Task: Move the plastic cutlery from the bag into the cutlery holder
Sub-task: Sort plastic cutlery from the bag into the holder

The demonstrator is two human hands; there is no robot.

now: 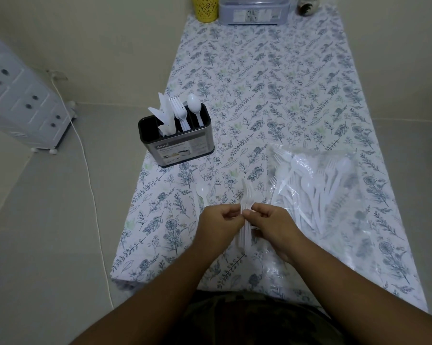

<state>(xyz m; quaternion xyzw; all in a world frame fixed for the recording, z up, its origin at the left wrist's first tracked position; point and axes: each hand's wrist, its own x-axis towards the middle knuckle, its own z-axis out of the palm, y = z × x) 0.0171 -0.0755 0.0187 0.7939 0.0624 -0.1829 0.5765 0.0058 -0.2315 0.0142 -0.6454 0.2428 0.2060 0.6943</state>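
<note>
The table is covered with a cloth printed with blue-grey leaves and flowers; the cloth looks smooth and a little glossy, like plastic-coated fabric. The cutlery holder has a brushed metal body with a soft shine, a black matt plastic insert inside, and a paper label on the front. The cutlery standing in it is white plastic, smooth and slightly shiny. The bag is thin clear plastic, wrinkled, with bright glossy reflections. The bundle of forks between the hands is semi-translucent white plastic. The yellow cup at the far end has a matt pierced surface.
</note>
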